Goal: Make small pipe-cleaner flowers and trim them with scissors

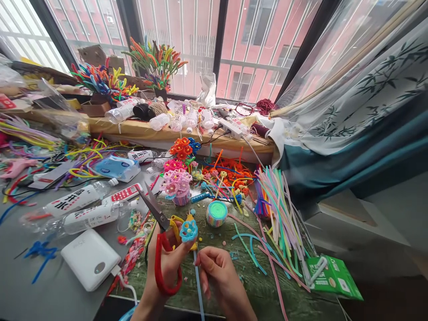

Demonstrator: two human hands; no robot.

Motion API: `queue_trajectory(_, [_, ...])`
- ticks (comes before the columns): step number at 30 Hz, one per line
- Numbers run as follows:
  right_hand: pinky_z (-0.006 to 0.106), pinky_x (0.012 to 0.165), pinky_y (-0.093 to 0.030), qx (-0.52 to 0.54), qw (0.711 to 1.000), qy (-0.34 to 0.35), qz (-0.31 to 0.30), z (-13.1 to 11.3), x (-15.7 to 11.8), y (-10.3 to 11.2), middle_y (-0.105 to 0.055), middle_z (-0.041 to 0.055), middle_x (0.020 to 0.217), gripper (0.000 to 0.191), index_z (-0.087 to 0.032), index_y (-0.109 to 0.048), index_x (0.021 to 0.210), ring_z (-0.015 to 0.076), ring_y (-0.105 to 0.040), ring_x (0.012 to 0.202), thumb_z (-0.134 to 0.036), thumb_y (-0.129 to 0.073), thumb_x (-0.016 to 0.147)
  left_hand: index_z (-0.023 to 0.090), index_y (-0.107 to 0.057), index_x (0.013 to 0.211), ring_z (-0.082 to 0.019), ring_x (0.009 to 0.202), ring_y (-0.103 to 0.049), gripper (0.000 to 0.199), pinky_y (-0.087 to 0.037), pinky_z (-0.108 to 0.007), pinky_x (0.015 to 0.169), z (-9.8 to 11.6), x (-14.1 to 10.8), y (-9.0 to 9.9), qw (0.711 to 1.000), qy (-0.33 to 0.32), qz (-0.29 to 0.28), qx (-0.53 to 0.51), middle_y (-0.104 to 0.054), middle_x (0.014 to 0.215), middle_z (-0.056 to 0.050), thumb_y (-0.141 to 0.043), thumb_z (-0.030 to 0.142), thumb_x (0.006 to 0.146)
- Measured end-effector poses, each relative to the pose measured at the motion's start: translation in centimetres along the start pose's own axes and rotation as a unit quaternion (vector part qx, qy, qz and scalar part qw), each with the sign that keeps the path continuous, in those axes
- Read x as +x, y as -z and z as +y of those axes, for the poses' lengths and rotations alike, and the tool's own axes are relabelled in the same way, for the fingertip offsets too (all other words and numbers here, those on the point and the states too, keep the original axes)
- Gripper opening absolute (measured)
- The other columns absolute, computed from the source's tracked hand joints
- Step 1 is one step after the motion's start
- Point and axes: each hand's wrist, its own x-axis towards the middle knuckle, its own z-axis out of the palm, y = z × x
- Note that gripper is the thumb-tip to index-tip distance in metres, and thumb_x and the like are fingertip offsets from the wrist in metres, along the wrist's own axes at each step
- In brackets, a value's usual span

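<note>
My left hand (179,258) is closed around scissors (163,263) with red handles, their dark blades apart and pointing up and away. Its thumb and fingers also hold a light blue pipe-cleaner flower (188,231), with yellow pieces (175,223) beside it. From below the flower a pale blue strip (198,285) hangs down between my hands. My right hand (217,272) is curled in a pinch, its fingertips against or just beside the strip. What lies inside the pinch is hidden. Ahead stands a small round pot (216,213) with a green top and striped side.
Pink pipe-cleaner flowers (176,182) stand in a striped pot behind my hands. At right lie bundled pipe cleaners (277,209) and a green packet (334,276). Plastic bottles (93,216) and a white power bank (90,259) are at left. The cluttered window ledge (187,136) bounds the back.
</note>
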Motion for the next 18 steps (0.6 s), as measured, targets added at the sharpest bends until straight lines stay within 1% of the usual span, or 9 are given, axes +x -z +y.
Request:
queue_trajectory(2, [0.020,0.037,-0.033,-0.015,1.000,0.011,0.006,-0.1,0.1,0.3,-0.054,-0.0057,0.042,0.071,-0.018,-0.074,0.076,0.0075,-0.039,0.031,-0.087,-0.089,0.072,0.022,-0.072,0.136,-0.026,0.111,-0.079,0.039,-0.069,-0.049,0.094,0.3,-0.2,0.3,1.000,0.002,-0.005,0.002,-0.078,0.136,-0.008,-0.078,0.043,0.105])
queue_trajectory(6, [0.022,0.043,-0.041,-0.048,0.998,0.039,0.028,-0.1,0.1,0.7,-0.060,-0.0025,0.048,0.070,-0.017,-0.076,0.075,0.0104,-0.050,0.039,-0.086,-0.091,0.073,0.020,-0.076,0.116,-0.023,0.096,-0.079,0.033,-0.068,-0.040,0.087,0.5,-0.2,0.8,0.999,0.022,-0.024,-0.003,-0.081,0.105,-0.002,-0.088,0.044,0.097])
queue_trajectory(7, [0.022,0.045,-0.043,-0.054,0.997,0.046,0.033,0.0,0.2,0.7,-0.060,-0.0025,0.048,0.070,-0.017,-0.076,0.075,0.0108,-0.051,0.040,-0.086,-0.091,0.073,0.020,-0.076,0.115,-0.023,0.094,-0.079,0.032,-0.068,-0.040,0.085,0.3,-0.1,0.9,0.999,0.030,-0.033,-0.003,-0.081,0.104,-0.002,-0.087,0.045,0.097])
queue_trajectory(11, [0.025,0.051,-0.049,-0.073,0.994,0.063,0.041,0.2,0.2,0.6,-0.061,-0.0025,0.050,0.070,-0.018,-0.077,0.074,0.0123,-0.055,0.044,-0.087,-0.089,0.074,0.020,-0.073,0.131,-0.025,0.105,-0.080,0.036,-0.069,-0.046,0.090,-0.5,0.2,1.3,0.997,0.057,-0.055,0.010,-0.079,0.130,-0.006,-0.078,0.044,0.105])
queue_trajectory(13, [0.026,0.053,-0.051,-0.083,0.994,0.063,0.035,0.3,0.2,0.8,-0.063,-0.0018,0.052,0.070,-0.018,-0.078,0.075,0.0132,-0.056,0.045,-0.087,-0.088,0.076,0.021,-0.072,0.134,-0.025,0.108,-0.079,0.037,-0.069,-0.047,0.091,-0.6,0.3,1.3,0.997,0.060,-0.047,0.011,-0.078,0.134,-0.007,-0.077,0.044,0.106])
queue_trajectory(14, [0.027,0.053,-0.051,-0.088,0.994,0.062,0.033,0.3,0.1,0.9,-0.063,-0.0014,0.052,0.069,-0.018,-0.078,0.076,0.0136,-0.057,0.046,-0.086,-0.087,0.078,0.021,-0.073,0.131,-0.023,0.104,-0.079,0.034,-0.069,-0.045,0.089,-0.5,0.3,1.2,0.997,0.060,-0.040,0.009,-0.079,0.129,-0.006,-0.077,0.044,0.106])
queue_trajectory(15, [0.027,0.055,-0.051,-0.094,0.993,0.062,0.031,0.3,0.0,1.1,-0.064,-0.0011,0.053,0.067,-0.018,-0.079,0.076,0.0140,-0.058,0.047,-0.085,-0.087,0.079,0.021,-0.075,0.124,-0.022,0.097,-0.079,0.032,-0.069,-0.041,0.084,-0.2,0.3,1.1,0.998,0.057,-0.031,0.005,-0.081,0.120,-0.005,-0.079,0.045,0.104])
queue_trajectory(17, [0.027,0.057,-0.052,-0.104,0.992,0.060,0.027,0.2,-0.4,1.6,-0.066,-0.0005,0.054,0.064,-0.018,-0.080,0.075,0.0145,-0.060,0.050,-0.082,-0.087,0.082,0.021,-0.077,0.105,-0.019,0.080,-0.075,0.034,-0.065,-0.033,0.071,0.7,0.1,0.6,0.999,0.050,-0.004,-0.004,-0.081,0.094,-0.001,-0.091,0.049,0.091])
queue_trajectory(18, [0.027,0.059,-0.052,-0.109,0.992,0.059,0.025,0.1,-0.7,1.9,-0.066,-0.0002,0.055,0.064,-0.018,-0.080,0.074,0.0147,-0.061,0.051,-0.081,-0.088,0.082,0.022,-0.075,0.097,-0.018,0.073,-0.072,0.040,-0.062,-0.031,0.065,1.3,0.0,0.2,0.999,0.047,0.014,-0.009,-0.079,0.082,0.001,-0.098,0.050,0.082])
